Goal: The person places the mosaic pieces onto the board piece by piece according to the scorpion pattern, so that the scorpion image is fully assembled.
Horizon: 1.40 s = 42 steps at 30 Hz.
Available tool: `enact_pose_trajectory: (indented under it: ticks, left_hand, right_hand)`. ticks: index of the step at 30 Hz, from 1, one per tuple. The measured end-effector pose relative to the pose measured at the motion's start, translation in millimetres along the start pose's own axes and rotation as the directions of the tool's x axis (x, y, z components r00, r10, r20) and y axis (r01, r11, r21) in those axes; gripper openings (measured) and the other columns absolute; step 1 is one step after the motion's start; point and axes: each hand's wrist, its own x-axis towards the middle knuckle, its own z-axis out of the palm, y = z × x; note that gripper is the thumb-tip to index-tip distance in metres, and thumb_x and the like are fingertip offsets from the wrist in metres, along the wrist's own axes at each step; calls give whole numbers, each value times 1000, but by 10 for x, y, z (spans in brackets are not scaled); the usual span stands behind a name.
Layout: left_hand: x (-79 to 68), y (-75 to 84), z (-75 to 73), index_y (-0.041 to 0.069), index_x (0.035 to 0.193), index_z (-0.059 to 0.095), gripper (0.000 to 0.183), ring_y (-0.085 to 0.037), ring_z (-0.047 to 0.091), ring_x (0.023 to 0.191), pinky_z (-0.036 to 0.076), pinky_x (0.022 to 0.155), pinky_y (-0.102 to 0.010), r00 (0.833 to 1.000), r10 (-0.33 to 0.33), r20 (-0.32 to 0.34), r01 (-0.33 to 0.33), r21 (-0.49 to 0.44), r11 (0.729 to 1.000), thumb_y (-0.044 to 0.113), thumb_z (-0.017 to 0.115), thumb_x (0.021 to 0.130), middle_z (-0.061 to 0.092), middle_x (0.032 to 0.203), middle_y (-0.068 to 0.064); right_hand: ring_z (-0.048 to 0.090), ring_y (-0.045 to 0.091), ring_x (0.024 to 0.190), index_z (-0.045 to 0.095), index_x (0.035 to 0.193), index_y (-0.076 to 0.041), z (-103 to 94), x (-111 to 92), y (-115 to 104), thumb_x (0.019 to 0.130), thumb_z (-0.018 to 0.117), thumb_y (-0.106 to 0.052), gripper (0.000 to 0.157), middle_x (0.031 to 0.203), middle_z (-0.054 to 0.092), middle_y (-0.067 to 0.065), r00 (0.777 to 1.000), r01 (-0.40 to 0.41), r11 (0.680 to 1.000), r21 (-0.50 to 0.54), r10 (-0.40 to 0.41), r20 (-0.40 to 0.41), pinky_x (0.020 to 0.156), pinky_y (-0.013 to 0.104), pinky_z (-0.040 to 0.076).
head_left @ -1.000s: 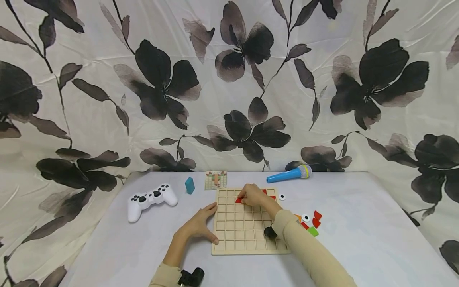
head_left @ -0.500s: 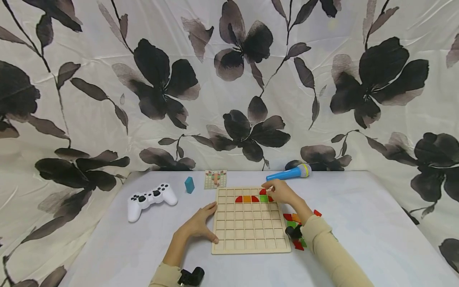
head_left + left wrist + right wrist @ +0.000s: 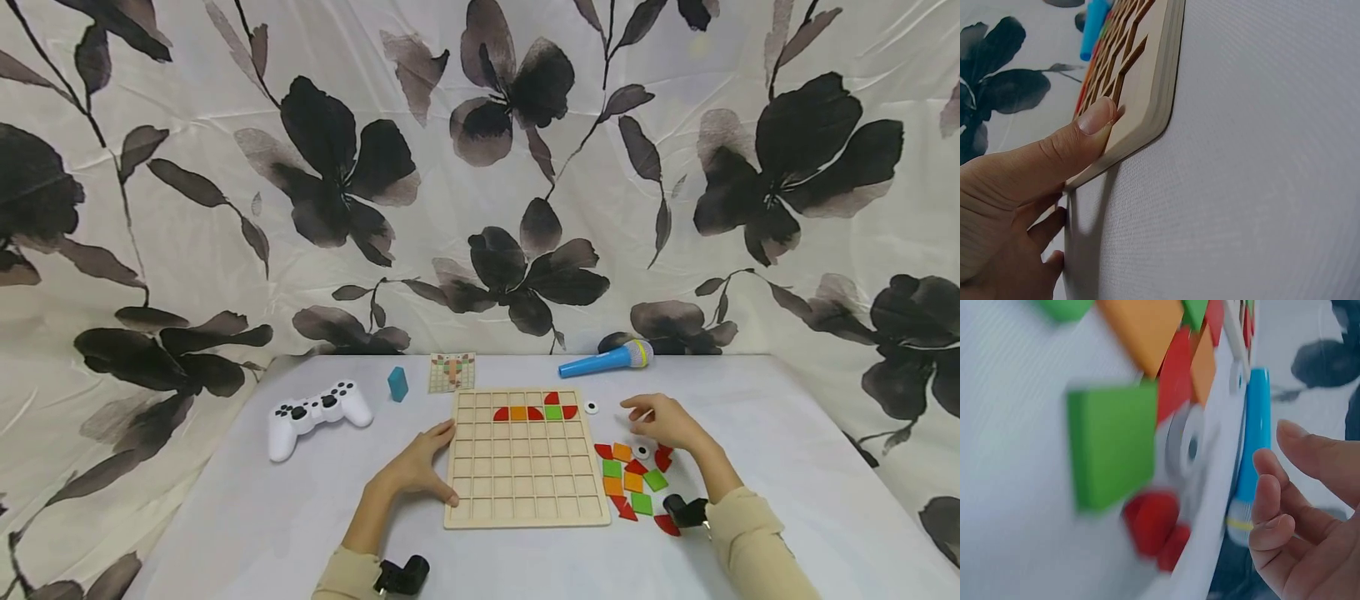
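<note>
The pale wooden board (image 3: 491, 465) is lying flat in the middle of the white table (image 3: 225, 525), thin ribs dividing it into square cells. Toward its far right corner, smooth inlaid pieces (image 3: 518, 413) are forming a row of red quarter-rounds with an orange and a green square; one more red piece is sitting just beyond the green. Your left hand (image 3: 412, 467) is staying unclenched, fingers spread along the board's left edge, thumb resting on its rounded near corner. Your right hand (image 3: 663, 423) is hovering released to the board's right, fingers loosely bent, thumb apart from them. Loose pieces (image 3: 633, 482), square, rounded and glossy, are lying near it, with a white ring-like disc (image 3: 642, 452) among them. Farther out, a blue microphone (image 3: 600, 363), a small patterned card (image 3: 452, 372), a teal block (image 3: 397, 384) and a white controller (image 3: 318, 417) are resting before the wrinkled floral cloth (image 3: 517, 167).
</note>
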Motion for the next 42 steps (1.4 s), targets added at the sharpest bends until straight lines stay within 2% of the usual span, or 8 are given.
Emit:
enact_pose_trajectory:
  ticks: [4, 7, 11, 17, 22, 30, 37, 42]
  left_hand:
    - [11, 0, 13, -5, 141, 36, 111, -44, 22, 138, 24, 109, -58, 1000, -4, -8, 4, -6, 1000, 24, 93, 50, 28, 152, -16]
    - [14, 7, 15, -6, 141, 36, 111, -45, 22, 137, 24, 109, -58, 1000, -5, -9, 5, -9, 1000, 23, 93, 50, 28, 152, -16]
    - [21, 1, 9, -5, 142, 35, 111, -44, 22, 138, 24, 110, -58, 1000, -7, 0, 7, -15, 1000, 24, 92, 51, 28, 152, -17]
    - [24, -11, 13, -5, 142, 35, 111, -45, 22, 137, 24, 109, -59, 1000, 6, 3, -6, -14, 1000, 25, 92, 51, 28, 151, -17]
    - [12, -8, 12, -5, 142, 35, 111, -44, 21, 138, 24, 109, -58, 1000, 6, 6, -6, -9, 1000, 25, 92, 52, 27, 152, -18]
    - [0, 20, -7, -6, 142, 34, 112, -44, 21, 138, 24, 110, -58, 1000, 2, 8, -2, -11, 1000, 25, 92, 52, 27, 152, -18]
    - [7, 17, -2, -7, 141, 34, 111, -45, 21, 138, 23, 109, -59, 1000, 7, 7, -7, -15, 1000, 24, 92, 52, 27, 152, -18]
    - [11, 9, 1, -7, 141, 34, 111, -44, 21, 138, 23, 110, -59, 1000, 9, 4, -9, -17, 1000, 24, 92, 52, 28, 151, -18]
  right_hand:
    - [54, 21, 76, 57, 118, 11, -61, -141, 113, 83, 66, -3, 38, 91, 62, 13, 998, -62, 998, 13, 62, 8, 59, 29, 50]
    - [53, 20, 75, 58, 118, 9, -46, -225, 168, 83, 67, -3, 38, 87, 61, 9, 996, -85, 996, 16, 84, 23, 60, 29, 49]
    - [51, 19, 72, 61, 113, 8, -10, -314, 182, 81, 69, -2, 34, 81, 58, 5, 997, -70, 997, 34, 69, 45, 60, 28, 47]
    - [48, 18, 70, 64, 97, 4, 16, -430, 197, 77, 73, -2, 23, 74, 53, 1, 995, -33, 997, 68, 26, 95, 59, 23, 44]
    - [47, 18, 72, 66, 96, 2, 53, -513, 206, 74, 75, 0, 24, 76, 53, 2, 993, -35, 997, 66, 27, 117, 60, 22, 43]
    - [45, 18, 72, 69, 100, 2, 93, -529, 250, 73, 75, 1, 28, 76, 51, 4, 990, -66, 995, 76, 56, 130, 57, 22, 41]
    - [45, 18, 73, 67, 90, -3, 141, -489, 234, 71, 77, 1, 23, 73, 48, 4, 985, -120, 992, 31, 115, 128, 61, 26, 42]
    - [45, 19, 73, 61, 84, -4, 139, -495, 217, 68, 78, 3, 24, 74, 48, 4, 986, -117, 993, 30, 112, 126, 63, 29, 43]
